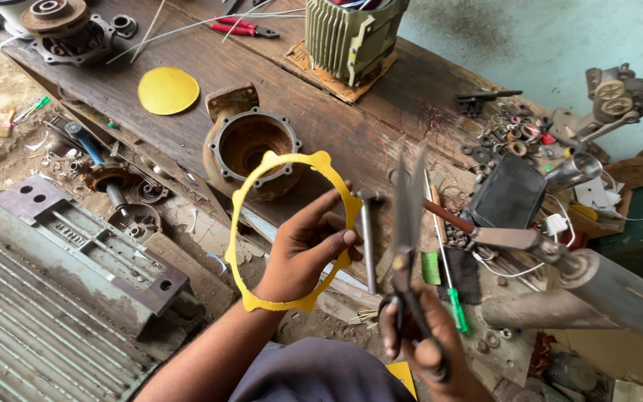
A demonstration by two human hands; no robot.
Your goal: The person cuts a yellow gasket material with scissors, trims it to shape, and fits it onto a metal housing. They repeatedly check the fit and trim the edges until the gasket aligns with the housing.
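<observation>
While the head view is looked at, a thin yellow ring (pixel 262 223) with small tabs is held up by the left hand (pixel 308 249), fingers pinched on its right side. Scissors (pixel 408 246) are gripped by the right hand (pixel 422 339), blades pointing up. Behind the ring, a rusty round metal housing (pixel 251 145) and a yellow disc (pixel 168 90) are seen on the wooden surface (pixel 351 126)
</observation>
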